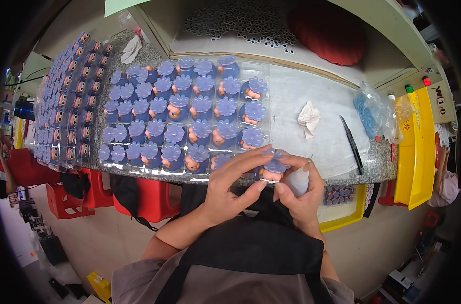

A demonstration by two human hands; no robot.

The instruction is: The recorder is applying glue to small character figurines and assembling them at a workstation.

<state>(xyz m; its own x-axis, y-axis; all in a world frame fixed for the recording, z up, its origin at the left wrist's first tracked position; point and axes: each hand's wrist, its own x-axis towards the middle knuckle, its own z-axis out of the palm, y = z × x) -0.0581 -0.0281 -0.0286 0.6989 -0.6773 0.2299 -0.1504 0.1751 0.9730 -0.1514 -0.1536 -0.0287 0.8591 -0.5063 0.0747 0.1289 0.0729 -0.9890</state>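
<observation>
My left hand [230, 185] grips a small toy figure [272, 169] with an orange face and a purple flower-shaped cap, fingers stretched over its top. My right hand [300, 195] holds a small white squeeze bottle [297, 181] with a thin needle tip, right beside the figure. Both hands hover at the near edge of the speckled stone counter [380, 164]. Just beyond them lies a clear plastic tray [261, 68] filled with several rows of the same purple-capped figures [200, 109].
A second tray of figures [71, 96] leans at the left. On the counter lie a crumpled tissue [308, 118], black tweezers [352, 144] and a bag of blue parts [372, 114]. Yellow bins [415, 147] stand right; red stools [139, 200] sit below. A tray of small rings [240, 23] sits on the shelf.
</observation>
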